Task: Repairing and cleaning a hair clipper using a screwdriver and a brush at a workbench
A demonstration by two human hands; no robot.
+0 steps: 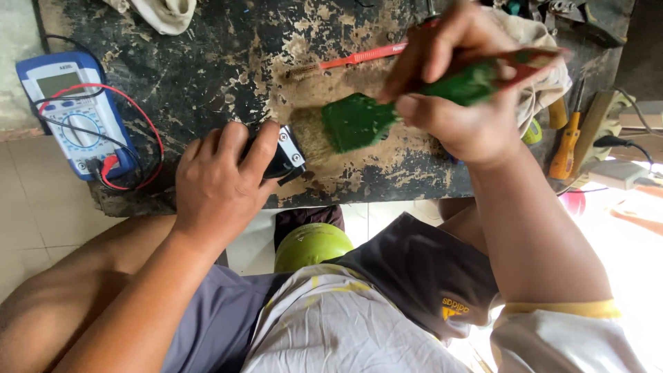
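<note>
Worn, paint-flaked dark workbench (207, 76) filling the upper view, pale floor tiles showing below its edge. Lying at the bench's left end: a blue multimeter (76, 114) with red and black leads looped over it. Lying near the top edge: a slim red-handled wire brush (359, 56), a pale rag (162, 12) beyond it, an orange-handled screwdriver (568, 141) off to the right.

Left hand (221, 183) wrapping closed over a small black hair clipper (284, 157), pinning it near the bench's front edge, toothed metal head poking out past the fingers. Right hand (459, 90) gripping closed around the handle of a green paintbrush (359, 121), bristles touching the clipper's head.

Judging the clipper as light, rigid and smooth-shelled, likely slippery; holding best around the body behind the blade, away from the fine teeth. Judging the paintbrush as light, stiff in the handle and soft at the bristles; holding best on the narrow handle, as now.
</note>
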